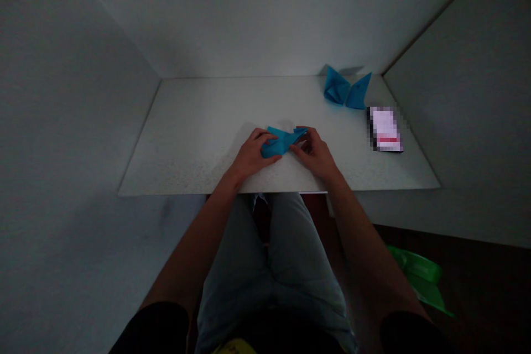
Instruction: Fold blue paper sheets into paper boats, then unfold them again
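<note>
A piece of folded blue paper (281,142) is held between my two hands, just over the white tabletop near its middle. My left hand (254,154) grips its left end, thumb along the lower edge and fingers over the top. At the other end, my right hand (313,152) pinches a pointed flap with thumb and fingers. Parts of the paper are covered by my fingers, and the finer folds are too small to make out.
Two more folded blue paper pieces (347,88) stand at the back right of the white tabletop (186,138). A phone (385,129) with a lit, blurred screen lies near the right edge. Walls enclose the back and sides. Something green and shiny (418,274) rests low at the right.
</note>
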### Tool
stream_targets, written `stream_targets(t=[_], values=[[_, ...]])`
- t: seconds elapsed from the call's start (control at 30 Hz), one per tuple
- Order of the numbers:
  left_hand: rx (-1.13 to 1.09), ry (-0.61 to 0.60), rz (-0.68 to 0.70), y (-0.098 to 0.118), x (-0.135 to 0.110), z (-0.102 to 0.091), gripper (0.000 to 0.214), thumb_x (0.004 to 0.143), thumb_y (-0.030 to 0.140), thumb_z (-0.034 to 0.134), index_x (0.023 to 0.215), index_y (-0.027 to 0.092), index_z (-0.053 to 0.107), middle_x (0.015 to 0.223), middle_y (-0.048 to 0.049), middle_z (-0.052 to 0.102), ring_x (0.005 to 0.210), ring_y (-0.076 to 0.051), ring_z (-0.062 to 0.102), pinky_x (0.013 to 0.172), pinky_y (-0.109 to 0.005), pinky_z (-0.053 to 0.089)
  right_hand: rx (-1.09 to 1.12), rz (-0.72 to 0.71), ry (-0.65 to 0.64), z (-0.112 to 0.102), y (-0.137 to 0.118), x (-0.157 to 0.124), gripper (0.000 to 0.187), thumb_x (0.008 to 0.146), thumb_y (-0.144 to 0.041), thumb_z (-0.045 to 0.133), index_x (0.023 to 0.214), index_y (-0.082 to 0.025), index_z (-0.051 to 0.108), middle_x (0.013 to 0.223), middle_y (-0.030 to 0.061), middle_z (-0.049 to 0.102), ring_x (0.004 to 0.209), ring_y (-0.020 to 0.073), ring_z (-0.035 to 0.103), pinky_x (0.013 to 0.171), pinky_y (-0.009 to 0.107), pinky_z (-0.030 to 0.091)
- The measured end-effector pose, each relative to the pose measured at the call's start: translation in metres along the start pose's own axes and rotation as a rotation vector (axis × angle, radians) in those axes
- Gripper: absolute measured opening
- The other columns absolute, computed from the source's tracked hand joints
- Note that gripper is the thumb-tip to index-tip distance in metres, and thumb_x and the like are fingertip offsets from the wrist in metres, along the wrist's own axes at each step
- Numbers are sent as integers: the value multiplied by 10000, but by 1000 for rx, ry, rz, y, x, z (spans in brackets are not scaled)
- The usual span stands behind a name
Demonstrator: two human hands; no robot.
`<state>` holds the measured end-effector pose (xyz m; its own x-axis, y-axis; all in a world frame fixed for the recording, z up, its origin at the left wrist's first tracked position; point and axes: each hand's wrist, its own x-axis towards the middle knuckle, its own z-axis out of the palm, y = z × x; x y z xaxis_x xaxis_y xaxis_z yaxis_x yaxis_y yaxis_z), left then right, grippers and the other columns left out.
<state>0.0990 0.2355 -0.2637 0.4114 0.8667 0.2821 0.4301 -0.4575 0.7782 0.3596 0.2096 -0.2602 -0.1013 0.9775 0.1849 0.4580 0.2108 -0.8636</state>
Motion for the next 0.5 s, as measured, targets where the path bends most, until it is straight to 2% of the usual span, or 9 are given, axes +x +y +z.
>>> stream_targets(t=[0.23, 0.5], values=[[-42, 45, -7, 4, 1, -2, 361, 892, 344, 947, 1196, 233, 787, 1208, -81, 710, 941, -193, 718, 851, -352, 669, 12, 14, 9, -1, -2, 1, 573, 960, -510, 801, 1451, -310, 584, 1071, 36, 792, 690, 183, 652, 664, 362, 555], [-33, 96, 12, 8, -1, -3, 137, 1012, 376, 823, 1043, 243, 808, 1039, -55, 755, 912, -198, 730, 861, -357, 636, 5, 33, 55, 2, 2, 2, 575, 942, -558, 817, 1407, -296, 603, 1025, 38, 806, 682, 196, 669, 659, 368, 554]])
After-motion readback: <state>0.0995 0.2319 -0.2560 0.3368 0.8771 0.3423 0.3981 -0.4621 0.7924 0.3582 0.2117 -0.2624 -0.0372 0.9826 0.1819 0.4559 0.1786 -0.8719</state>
